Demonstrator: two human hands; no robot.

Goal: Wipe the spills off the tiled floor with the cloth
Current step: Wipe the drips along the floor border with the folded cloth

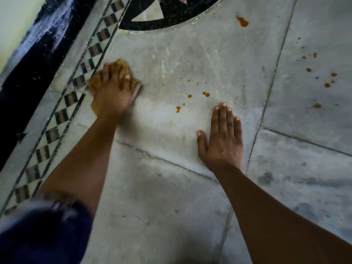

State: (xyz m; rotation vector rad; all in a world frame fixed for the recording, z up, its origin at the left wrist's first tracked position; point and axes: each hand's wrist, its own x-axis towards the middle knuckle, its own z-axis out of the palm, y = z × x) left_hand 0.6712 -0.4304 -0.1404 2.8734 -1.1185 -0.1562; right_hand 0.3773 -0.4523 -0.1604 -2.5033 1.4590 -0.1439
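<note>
1. I see the grey tiled floor (171,187) filling the view, with a checkered border strip (62,111) along its left side.
2. My right hand (222,139) lies open and flat on the tile, palm down, holding nothing.
3. My left hand (110,94) presses down on the yellow cloth (122,66), fingers curled over it, just beside the border strip; it looks blurred.
4. Small orange spills (206,94) sit between both hands, and more drops (327,85) lie well apart on the right.

Dim, soft light; left hand (110,94) motion-blurred; edges perhaps distorted.
</note>
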